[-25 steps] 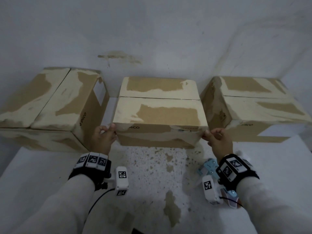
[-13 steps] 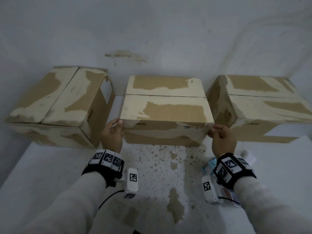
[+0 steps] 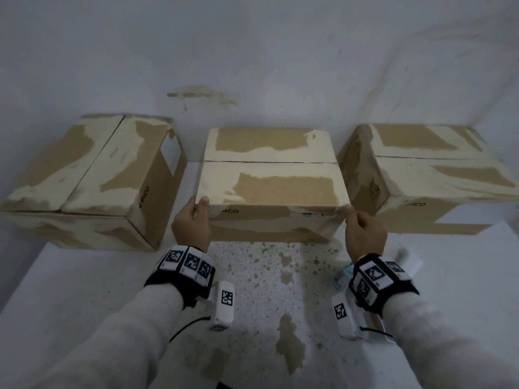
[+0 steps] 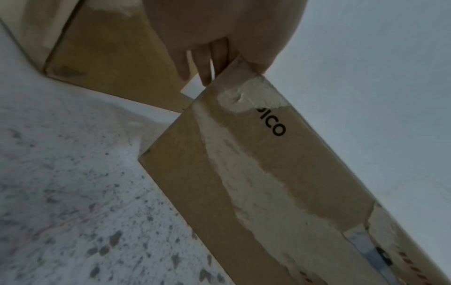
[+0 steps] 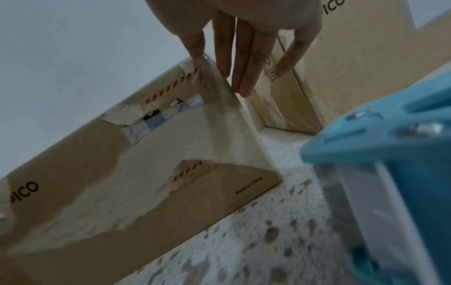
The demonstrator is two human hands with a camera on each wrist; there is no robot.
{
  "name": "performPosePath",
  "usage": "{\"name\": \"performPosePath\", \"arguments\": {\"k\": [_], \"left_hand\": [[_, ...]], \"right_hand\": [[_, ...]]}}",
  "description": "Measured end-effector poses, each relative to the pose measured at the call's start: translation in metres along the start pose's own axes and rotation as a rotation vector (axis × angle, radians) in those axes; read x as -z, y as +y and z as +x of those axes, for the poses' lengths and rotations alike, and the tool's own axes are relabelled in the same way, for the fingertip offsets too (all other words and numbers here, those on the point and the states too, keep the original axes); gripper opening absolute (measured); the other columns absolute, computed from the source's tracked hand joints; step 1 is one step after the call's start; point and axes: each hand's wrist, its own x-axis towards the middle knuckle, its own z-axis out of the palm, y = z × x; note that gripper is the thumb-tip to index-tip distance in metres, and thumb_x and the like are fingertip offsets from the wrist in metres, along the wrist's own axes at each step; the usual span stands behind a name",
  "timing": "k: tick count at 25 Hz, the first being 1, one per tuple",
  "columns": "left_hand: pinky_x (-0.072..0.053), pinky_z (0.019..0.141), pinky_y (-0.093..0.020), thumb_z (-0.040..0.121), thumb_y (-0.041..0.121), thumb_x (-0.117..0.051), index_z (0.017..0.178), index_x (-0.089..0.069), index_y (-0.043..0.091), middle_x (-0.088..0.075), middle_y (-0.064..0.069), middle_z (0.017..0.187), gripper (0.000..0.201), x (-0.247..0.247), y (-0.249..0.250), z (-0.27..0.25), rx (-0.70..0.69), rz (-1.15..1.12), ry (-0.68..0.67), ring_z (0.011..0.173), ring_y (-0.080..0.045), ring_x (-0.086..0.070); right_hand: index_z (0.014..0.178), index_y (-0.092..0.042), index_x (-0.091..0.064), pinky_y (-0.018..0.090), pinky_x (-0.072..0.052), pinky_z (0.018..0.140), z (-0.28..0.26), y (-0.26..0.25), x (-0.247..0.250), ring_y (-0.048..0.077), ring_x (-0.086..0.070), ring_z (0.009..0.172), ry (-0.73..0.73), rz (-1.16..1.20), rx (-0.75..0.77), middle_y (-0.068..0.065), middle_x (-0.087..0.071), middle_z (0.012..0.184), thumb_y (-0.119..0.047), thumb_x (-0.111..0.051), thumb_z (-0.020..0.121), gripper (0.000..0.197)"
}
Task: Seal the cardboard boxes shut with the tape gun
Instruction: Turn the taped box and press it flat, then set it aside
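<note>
Three worn cardboard boxes stand in a row against the white wall, flaps down. My left hand grips the near left top corner of the middle box, thumb on top and fingers down the side. In the left wrist view, the left hand's fingertips lie against the middle box at its edge. My right hand pinches the near right top corner the same way. The blue tape gun lies on the surface under my right wrist, held by neither hand. The right wrist view shows the tape gun close up.
The left box stands at an angle and the right box sits close beside the middle one, with narrow gaps between them. The white speckled surface stretches toward me. The wall is directly behind the boxes.
Both hands stay at the middle box's near top corners. The view has shifted slightly, and the box has barely moved.
</note>
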Motion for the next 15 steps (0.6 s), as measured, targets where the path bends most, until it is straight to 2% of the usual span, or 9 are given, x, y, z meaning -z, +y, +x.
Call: {"name": "performPosePath", "arguments": {"k": [1, 2, 4, 6, 8, 9, 10, 12, 15], "left_hand": [[-0.049, 0.089, -0.038, 0.095, 0.033, -0.050, 0.115, -0.064, 0.004, -0.069, -0.018, 0.107, 0.039, -0.001, 0.000, 0.001, 0.002, -0.021, -0.011, 0.103, -0.032, -0.062], [-0.049, 0.091, -0.039, 0.096, 0.032, -0.048, 0.119, -0.062, 0.004, -0.067, -0.017, 0.110, 0.039, -0.001, 0.000, 0.002, 0.015, -0.037, -0.026, 0.106, -0.031, -0.061], [-0.046, 0.101, -0.045, 0.096, 0.030, -0.046, 0.127, -0.056, 0.006, -0.063, -0.015, 0.123, 0.041, -0.002, 0.001, 0.005, 0.050, -0.058, -0.062, 0.117, -0.031, -0.056], [-0.042, 0.105, -0.048, 0.097, 0.028, -0.044, 0.130, -0.053, 0.006, -0.058, -0.014, 0.131, 0.041, -0.001, 0.003, 0.006, 0.058, -0.063, -0.086, 0.123, -0.030, -0.051], [-0.037, 0.110, -0.044, 0.099, 0.025, -0.040, 0.137, -0.046, 0.006, -0.051, -0.012, 0.139, 0.042, -0.002, 0.007, 0.004, 0.055, -0.061, -0.109, 0.130, -0.029, -0.045], [-0.034, 0.112, -0.041, 0.100, 0.023, -0.038, 0.140, -0.041, 0.007, -0.047, -0.011, 0.143, 0.044, -0.003, 0.009, 0.003, 0.056, -0.062, -0.116, 0.133, -0.027, -0.042], [-0.033, 0.113, -0.039, 0.101, 0.023, -0.037, 0.142, -0.038, 0.008, -0.044, -0.009, 0.145, 0.044, -0.004, 0.009, 0.003, 0.054, -0.061, -0.116, 0.135, -0.026, -0.040], [-0.035, 0.111, -0.039, 0.101, 0.022, -0.036, 0.141, -0.042, 0.009, -0.047, -0.010, 0.143, 0.043, -0.004, 0.011, 0.003, 0.061, -0.065, -0.113, 0.132, -0.026, -0.043], [-0.043, 0.103, -0.038, 0.099, 0.021, -0.039, 0.134, -0.050, 0.011, -0.057, -0.009, 0.132, 0.038, 0.000, 0.008, 0.007, 0.062, -0.053, -0.127, 0.122, -0.027, -0.051]], "right_hand": [[0.050, -0.020, -0.045, 0.028, -0.026, 0.050, 0.002, -0.003, 0.000, 0.017, -0.036, 0.054, -0.003, 0.028, -0.019, 0.000, -0.040, 0.051, -0.038, -0.053, 0.092, 0.046], [0.049, -0.020, -0.040, 0.028, -0.027, 0.050, 0.005, -0.006, 0.001, 0.016, -0.035, 0.052, -0.004, 0.042, -0.036, -0.001, -0.037, 0.051, -0.039, -0.055, 0.090, 0.048], [0.058, -0.014, -0.049, 0.028, -0.034, 0.059, 0.009, -0.005, -0.002, 0.017, -0.043, 0.058, 0.003, 0.063, -0.077, -0.002, -0.045, 0.057, -0.042, -0.058, 0.087, 0.042], [0.084, -0.010, -0.060, 0.029, -0.038, 0.072, 0.010, -0.006, -0.005, 0.020, -0.052, 0.074, 0.015, 0.122, -0.111, -0.006, -0.052, 0.068, -0.041, -0.062, 0.085, 0.032], [0.114, -0.012, -0.057, 0.030, -0.041, 0.082, 0.008, -0.005, -0.003, 0.017, -0.052, 0.088, 0.027, 0.165, -0.093, -0.014, -0.053, 0.077, -0.038, -0.063, 0.086, 0.039], [0.123, -0.013, -0.055, 0.031, -0.042, 0.086, 0.008, -0.005, -0.002, 0.015, -0.051, 0.093, 0.008, 0.153, -0.059, -0.014, -0.056, 0.083, -0.037, -0.060, 0.088, 0.042], [0.124, -0.013, -0.057, 0.030, -0.042, 0.088, 0.008, -0.004, -0.002, 0.014, -0.051, 0.095, -0.021, 0.125, -0.022, -0.009, -0.061, 0.090, -0.036, -0.057, 0.090, 0.041], [0.116, -0.009, -0.065, 0.026, -0.039, 0.084, 0.008, -0.003, -0.003, 0.015, -0.053, 0.095, -0.052, 0.071, 0.007, 0.002, -0.064, 0.099, -0.035, -0.051, 0.094, 0.037], [0.106, -0.006, -0.069, 0.026, -0.038, 0.081, 0.008, -0.002, -0.008, 0.017, -0.054, 0.094, -0.043, 0.076, 0.016, 0.004, -0.063, 0.096, -0.034, -0.049, 0.095, 0.036]]}}
